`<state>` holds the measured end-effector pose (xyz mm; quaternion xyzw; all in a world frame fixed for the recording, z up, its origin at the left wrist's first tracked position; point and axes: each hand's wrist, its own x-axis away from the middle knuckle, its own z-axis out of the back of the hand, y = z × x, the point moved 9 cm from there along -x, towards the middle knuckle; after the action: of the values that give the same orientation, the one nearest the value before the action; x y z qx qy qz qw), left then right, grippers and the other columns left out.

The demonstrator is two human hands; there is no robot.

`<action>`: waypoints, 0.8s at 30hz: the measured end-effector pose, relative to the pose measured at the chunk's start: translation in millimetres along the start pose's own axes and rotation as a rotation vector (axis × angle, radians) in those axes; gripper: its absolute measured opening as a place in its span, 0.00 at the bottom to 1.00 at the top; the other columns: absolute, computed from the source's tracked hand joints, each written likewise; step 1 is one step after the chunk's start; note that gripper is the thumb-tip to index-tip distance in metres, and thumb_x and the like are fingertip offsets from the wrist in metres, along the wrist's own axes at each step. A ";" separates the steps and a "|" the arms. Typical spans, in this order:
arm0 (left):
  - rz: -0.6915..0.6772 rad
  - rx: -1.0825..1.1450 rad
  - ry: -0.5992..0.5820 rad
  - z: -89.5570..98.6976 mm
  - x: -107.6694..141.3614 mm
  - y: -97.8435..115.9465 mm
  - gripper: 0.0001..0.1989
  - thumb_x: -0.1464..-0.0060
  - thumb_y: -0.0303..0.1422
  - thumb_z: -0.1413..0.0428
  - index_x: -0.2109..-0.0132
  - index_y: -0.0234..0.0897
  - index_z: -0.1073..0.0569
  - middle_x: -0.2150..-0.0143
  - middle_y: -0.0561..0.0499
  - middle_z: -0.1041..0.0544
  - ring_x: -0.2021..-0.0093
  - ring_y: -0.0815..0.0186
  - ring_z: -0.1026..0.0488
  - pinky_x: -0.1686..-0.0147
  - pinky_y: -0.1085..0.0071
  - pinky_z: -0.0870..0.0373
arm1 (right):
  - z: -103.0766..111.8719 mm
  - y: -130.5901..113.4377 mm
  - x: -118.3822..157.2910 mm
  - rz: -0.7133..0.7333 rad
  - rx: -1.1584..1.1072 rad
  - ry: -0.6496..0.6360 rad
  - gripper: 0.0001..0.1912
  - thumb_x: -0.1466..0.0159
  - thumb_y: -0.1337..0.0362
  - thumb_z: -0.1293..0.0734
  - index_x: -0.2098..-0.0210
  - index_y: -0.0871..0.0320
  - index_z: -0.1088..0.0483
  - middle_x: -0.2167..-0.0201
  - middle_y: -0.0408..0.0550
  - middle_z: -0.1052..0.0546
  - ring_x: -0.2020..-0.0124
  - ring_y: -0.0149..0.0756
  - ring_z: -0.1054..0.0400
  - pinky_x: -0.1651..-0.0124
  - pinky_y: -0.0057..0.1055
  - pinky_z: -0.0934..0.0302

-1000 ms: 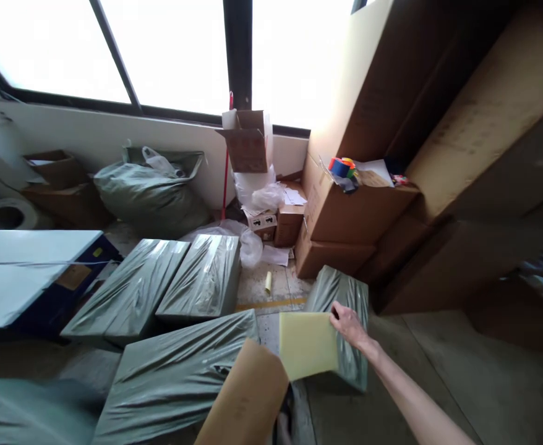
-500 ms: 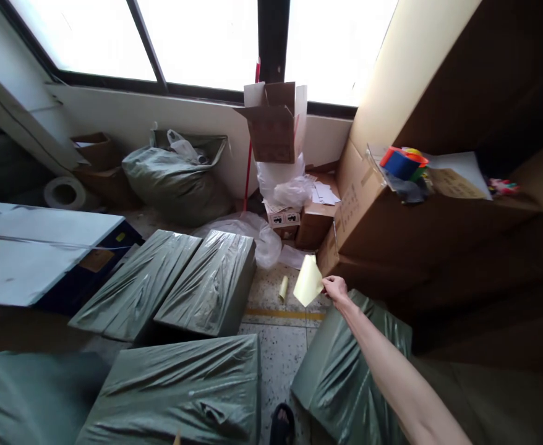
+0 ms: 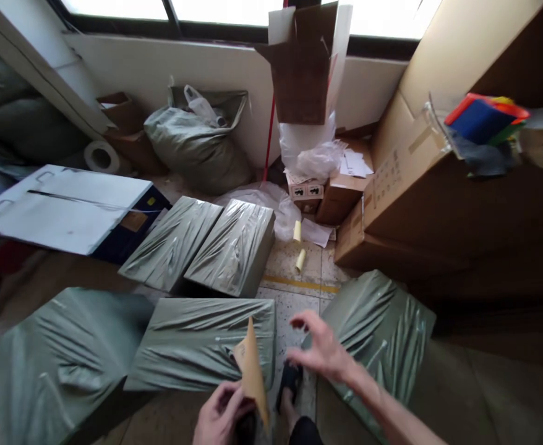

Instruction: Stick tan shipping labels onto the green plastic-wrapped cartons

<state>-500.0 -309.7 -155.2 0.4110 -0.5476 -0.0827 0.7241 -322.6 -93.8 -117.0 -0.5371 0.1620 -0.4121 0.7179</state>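
My left hand (image 3: 222,413) grips a thin brown paper sheet (image 3: 253,364) by its lower edge. The sheet is seen nearly edge-on, with a folded flap bearing faint marks. To its right, my right hand (image 3: 320,346) is held out with thumb and fingers apart and nothing between them. On the floor beyond lie two curled pale yellow papers, a nearer one (image 3: 300,260) and a farther one (image 3: 297,231).
Green plastic-wrapped packages stand on both sides, a large one (image 3: 197,340) at left and another (image 3: 378,334) at right. Stacked cartons (image 3: 392,185) rise along the right wall. A stuffed green sack (image 3: 197,148) and an open box (image 3: 302,80) are by the window.
My right hand has let go of the yellow sheet and drawn back toward me. A second curled yellow paper now lies on the floor. My left hand has come into view with the brown sheet.
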 end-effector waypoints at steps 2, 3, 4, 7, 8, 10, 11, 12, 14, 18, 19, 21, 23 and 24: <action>-0.001 0.103 -0.022 -15.0 -6.3 -10.7 0.24 0.63 0.53 0.31 0.70 0.38 0.24 0.71 0.51 0.18 0.66 0.57 0.20 0.63 0.65 0.21 | -47.2 -19.3 55.8 0.060 0.187 -0.057 0.31 0.55 0.59 0.21 0.53 0.53 0.31 0.56 0.48 0.24 0.55 0.45 0.31 0.53 0.39 0.33; -0.013 0.143 -0.035 -22.5 -9.5 -14.5 0.23 0.63 0.52 0.30 0.70 0.38 0.24 0.72 0.51 0.18 0.67 0.58 0.20 0.63 0.66 0.21 | -63.5 -21.6 76.7 0.065 0.284 -0.023 0.29 0.55 0.60 0.22 0.54 0.53 0.31 0.56 0.49 0.24 0.56 0.47 0.31 0.53 0.42 0.33; -0.031 0.175 -0.051 -30.0 -11.9 -17.3 0.23 0.63 0.52 0.30 0.70 0.38 0.25 0.73 0.52 0.19 0.68 0.58 0.20 0.63 0.66 0.21 | -75.8 -20.9 92.9 0.062 0.372 0.036 0.25 0.52 0.63 0.23 0.56 0.53 0.32 0.57 0.49 0.24 0.56 0.48 0.31 0.53 0.43 0.33; -0.072 0.246 -0.147 -52.5 -7.9 -22.0 0.22 0.61 0.50 0.30 0.72 0.37 0.26 0.73 0.53 0.19 0.66 0.59 0.19 0.56 0.64 0.20 | -89.7 -12.8 123.9 0.019 0.544 0.263 0.08 0.39 0.70 0.35 0.61 0.52 0.31 0.64 0.49 0.23 0.60 0.46 0.29 0.56 0.42 0.33; -0.075 0.255 -0.197 -59.0 -1.6 -22.3 0.22 0.60 0.49 0.30 0.71 0.36 0.26 0.72 0.52 0.19 0.65 0.58 0.18 0.54 0.62 0.20 | -89.3 -11.6 132.8 0.003 0.571 0.322 0.09 0.36 0.71 0.39 0.63 0.52 0.31 0.66 0.49 0.23 0.62 0.45 0.29 0.57 0.41 0.33; -0.068 0.241 -0.341 -69.0 17.8 -20.4 0.20 0.57 0.48 0.31 0.69 0.36 0.24 0.69 0.49 0.17 0.61 0.56 0.18 0.51 0.59 0.21 | -82.4 -12.8 154.6 -0.046 0.569 0.420 0.13 0.32 0.70 0.44 0.65 0.51 0.30 0.68 0.50 0.23 0.64 0.44 0.28 0.58 0.40 0.33; -0.072 0.209 -0.432 -71.5 29.7 -17.4 0.19 0.55 0.48 0.32 0.67 0.36 0.23 0.66 0.47 0.16 0.58 0.54 0.18 0.49 0.57 0.22 | -75.8 -14.9 168.9 -0.079 0.529 0.479 0.13 0.32 0.68 0.44 0.65 0.51 0.30 0.68 0.50 0.22 0.64 0.44 0.27 0.58 0.40 0.33; -0.090 0.155 -0.525 -71.5 41.6 -13.0 0.19 0.54 0.47 0.33 0.64 0.36 0.22 0.62 0.45 0.15 0.54 0.52 0.18 0.47 0.56 0.23 | -67.2 -17.0 185.9 -0.125 0.464 0.555 0.11 0.32 0.67 0.43 0.64 0.51 0.29 0.67 0.50 0.22 0.64 0.43 0.27 0.58 0.39 0.33; -0.184 0.002 -0.640 -61.3 57.7 -1.0 0.20 0.51 0.48 0.35 0.59 0.37 0.20 0.50 0.41 0.17 0.45 0.50 0.22 0.41 0.55 0.28 | -50.6 -17.0 224.6 -0.235 0.252 0.709 0.07 0.33 0.63 0.39 0.63 0.53 0.29 0.66 0.49 0.21 0.64 0.42 0.27 0.58 0.37 0.32; -0.477 -0.356 -0.494 -31.4 47.3 23.2 0.25 0.51 0.53 0.38 0.53 0.40 0.21 0.30 0.39 0.35 0.32 0.45 0.36 0.35 0.50 0.36 | -38.0 -5.4 297.1 -0.370 -0.201 0.877 0.13 0.38 0.52 0.31 0.65 0.56 0.28 0.68 0.49 0.21 0.65 0.40 0.26 0.60 0.34 0.32; -0.517 -0.427 -0.488 -34.0 43.5 22.9 0.26 0.52 0.53 0.38 0.53 0.40 0.21 0.28 0.39 0.40 0.29 0.44 0.40 0.34 0.48 0.38 | -37.2 -1.5 313.6 -0.379 -0.275 0.908 0.15 0.39 0.51 0.30 0.65 0.57 0.28 0.68 0.49 0.21 0.66 0.40 0.26 0.61 0.34 0.32; -0.535 -0.522 -0.583 -53.0 42.6 11.0 0.26 0.52 0.53 0.38 0.52 0.40 0.21 0.27 0.38 0.42 0.27 0.44 0.45 0.34 0.48 0.39 | -37.2 7.8 346.6 -0.387 -0.374 0.981 0.17 0.42 0.50 0.28 0.65 0.58 0.27 0.67 0.49 0.21 0.66 0.40 0.27 0.61 0.34 0.32; -0.469 -0.517 -0.757 -77.7 52.3 -12.4 0.25 0.53 0.50 0.36 0.51 0.40 0.21 0.30 0.38 0.36 0.31 0.44 0.38 0.37 0.52 0.34 | -40.9 19.8 378.3 -0.396 -0.449 1.051 0.18 0.43 0.49 0.27 0.64 0.58 0.26 0.67 0.50 0.20 0.66 0.39 0.27 0.61 0.34 0.33; -0.418 -0.497 -0.839 -88.4 60.3 -26.0 0.26 0.53 0.48 0.35 0.50 0.39 0.22 0.34 0.38 0.30 0.35 0.46 0.31 0.40 0.54 0.31 | -44.3 27.1 393.6 -0.406 -0.488 1.082 0.19 0.43 0.49 0.26 0.64 0.58 0.26 0.67 0.49 0.20 0.66 0.39 0.28 0.61 0.33 0.33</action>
<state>-392.0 -316.3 -134.9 0.2590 -0.6607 -0.5098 0.4863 -101.9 -421.2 -75.2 -0.4207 0.4868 -0.7050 0.2984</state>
